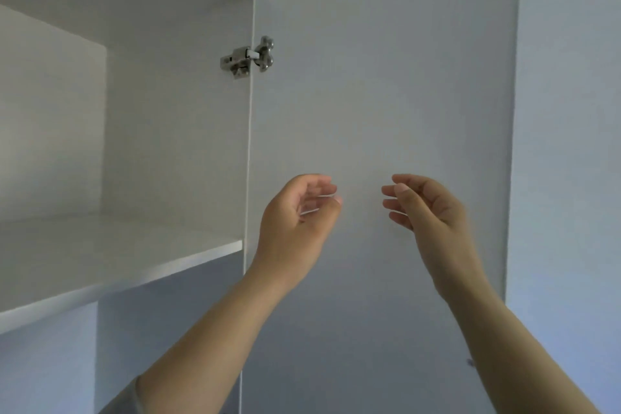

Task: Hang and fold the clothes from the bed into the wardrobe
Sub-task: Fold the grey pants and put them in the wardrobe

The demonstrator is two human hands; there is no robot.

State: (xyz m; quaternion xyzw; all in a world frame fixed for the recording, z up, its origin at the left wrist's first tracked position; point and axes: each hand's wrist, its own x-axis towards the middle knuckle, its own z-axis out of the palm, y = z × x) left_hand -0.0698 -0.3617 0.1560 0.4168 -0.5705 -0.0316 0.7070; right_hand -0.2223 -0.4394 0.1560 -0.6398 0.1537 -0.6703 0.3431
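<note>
White laminate shelf (117, 255) lies left of the open wardrobe door (386, 77). Before that door, left hand (295, 217) and right hand (428, 208) hover loosely curled, gripping nothing. No clothes in sight; likely soft and light, best taken by shoulders or waistband.
</note>
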